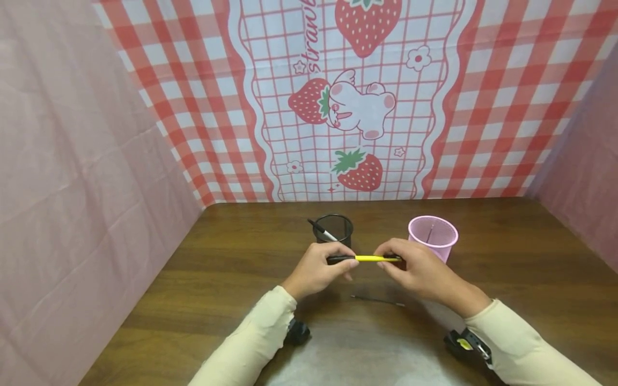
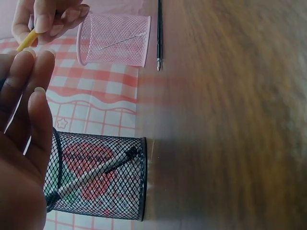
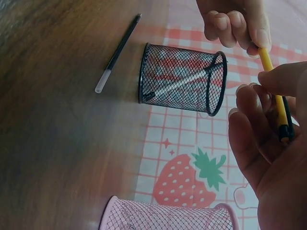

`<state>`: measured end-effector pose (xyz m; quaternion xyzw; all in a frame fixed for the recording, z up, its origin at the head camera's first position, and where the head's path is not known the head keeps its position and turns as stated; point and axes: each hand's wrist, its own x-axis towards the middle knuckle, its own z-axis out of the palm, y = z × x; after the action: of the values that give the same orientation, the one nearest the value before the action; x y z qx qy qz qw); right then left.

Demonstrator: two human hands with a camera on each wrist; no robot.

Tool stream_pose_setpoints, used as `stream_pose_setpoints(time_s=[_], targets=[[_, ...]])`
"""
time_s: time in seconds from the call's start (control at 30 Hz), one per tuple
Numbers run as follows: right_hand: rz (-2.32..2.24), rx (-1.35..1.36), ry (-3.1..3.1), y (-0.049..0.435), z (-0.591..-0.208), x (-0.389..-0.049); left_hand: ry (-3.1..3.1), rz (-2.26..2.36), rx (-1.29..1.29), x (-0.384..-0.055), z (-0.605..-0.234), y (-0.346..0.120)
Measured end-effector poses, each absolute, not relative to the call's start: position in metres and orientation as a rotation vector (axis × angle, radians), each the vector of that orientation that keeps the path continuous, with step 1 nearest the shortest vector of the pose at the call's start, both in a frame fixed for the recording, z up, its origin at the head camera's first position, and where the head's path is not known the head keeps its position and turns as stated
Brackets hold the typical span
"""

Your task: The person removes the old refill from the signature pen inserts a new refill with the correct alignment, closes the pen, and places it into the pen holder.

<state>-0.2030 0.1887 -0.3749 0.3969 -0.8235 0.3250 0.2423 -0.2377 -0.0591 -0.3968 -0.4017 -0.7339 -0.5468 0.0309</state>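
A yellow and black pen is held level between the two hands above the table. My left hand pinches its black end between thumb and fingers. My right hand pinches the yellow barrel near the other end, where a black clip shows in the right wrist view. Beneath the hands, a thin dark ink refill with a pale end lies on the wood.
Behind the left hand stands a black mesh pen cup holding a white and black pen. A pink mesh cup behind the right hand has a thin stick inside. A strawberry-print cloth hangs at the back.
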Motion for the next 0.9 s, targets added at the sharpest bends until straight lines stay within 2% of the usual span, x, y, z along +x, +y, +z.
stream_pose_setpoints(time_s=[0.67, 0.9], targets=[[0.883, 1.093, -2.310, 0.188, -0.377, -0.200, -2.283, -1.644, -1.287, -0.237, -0.398, -0.061], [0.876, 1.110, -2.318, 0.189, -0.376, -0.201, -2.295, -1.618, -1.274, -0.229, -0.388, -0.060]])
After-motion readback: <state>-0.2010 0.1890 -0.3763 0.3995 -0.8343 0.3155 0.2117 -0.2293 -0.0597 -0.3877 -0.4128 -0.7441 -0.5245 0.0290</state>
